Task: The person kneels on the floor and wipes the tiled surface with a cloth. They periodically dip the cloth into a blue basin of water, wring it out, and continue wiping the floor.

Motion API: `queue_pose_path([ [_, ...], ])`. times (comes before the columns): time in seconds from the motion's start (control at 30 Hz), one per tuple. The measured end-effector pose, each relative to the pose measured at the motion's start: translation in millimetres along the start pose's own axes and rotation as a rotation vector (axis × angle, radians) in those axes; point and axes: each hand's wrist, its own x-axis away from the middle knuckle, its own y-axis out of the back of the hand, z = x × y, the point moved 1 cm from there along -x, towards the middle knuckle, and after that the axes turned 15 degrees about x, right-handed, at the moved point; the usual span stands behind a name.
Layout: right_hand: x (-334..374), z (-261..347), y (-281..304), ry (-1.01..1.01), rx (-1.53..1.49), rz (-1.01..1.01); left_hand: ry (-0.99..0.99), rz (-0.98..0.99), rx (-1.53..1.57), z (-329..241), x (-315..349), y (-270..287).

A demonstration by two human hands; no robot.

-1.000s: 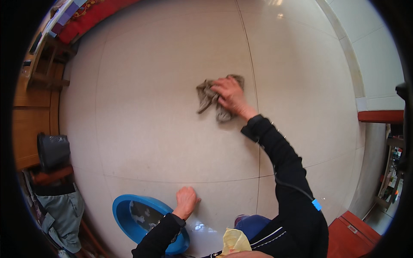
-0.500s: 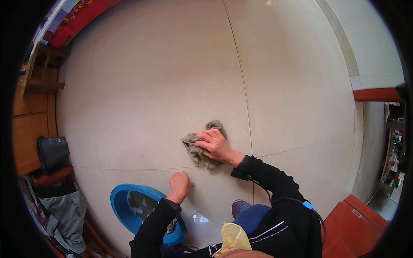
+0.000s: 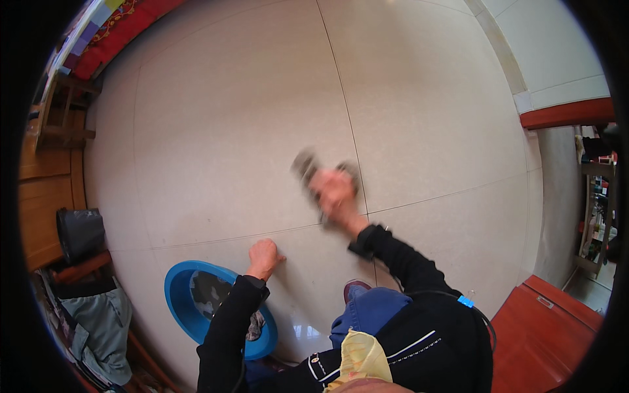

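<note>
My right hand [image 3: 335,193] presses a grey-brown cleaning cloth [image 3: 305,166] on the tiled floor [image 3: 229,144], near a dark tile joint. Both are smeared by motion, and bunched parts of the cloth stick out past the fingers. At the lower left, my left hand [image 3: 263,258] is closed in a fist with the thumb out, low by the floor. Nothing shows in it. Right beside it is a blue plastic basin [image 3: 175,298] with greyish water [image 3: 208,293] inside. A crumpled cloth [image 3: 255,326] lies in the basin, partly hidden by my left sleeve.
Along the left stand wooden furniture [image 3: 49,216], a dark bag [image 3: 80,234] and a chair draped with grey-green clothing [image 3: 101,321]. A red wooden piece [image 3: 540,334] is at the lower right. My shoe [image 3: 357,286] rests on the floor between my arms.
My right hand has slid the cloth farther out across the floor. The view has shifted slightly. My left hand stays closed beside the basin.
</note>
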Motion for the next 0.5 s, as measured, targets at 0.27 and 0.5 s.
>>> queue_pose_path([
  [0.27,-41.8,-26.1,38.1,-0.08,-0.572,0.304,-0.105,-0.053,0.0,6.3,2.2,-1.8],
  [0.5,-171.6,-128.5,-10.6,-0.21,0.162,-0.092,0.009,-0.004,0.01,-1.7,2.5,-2.2],
])
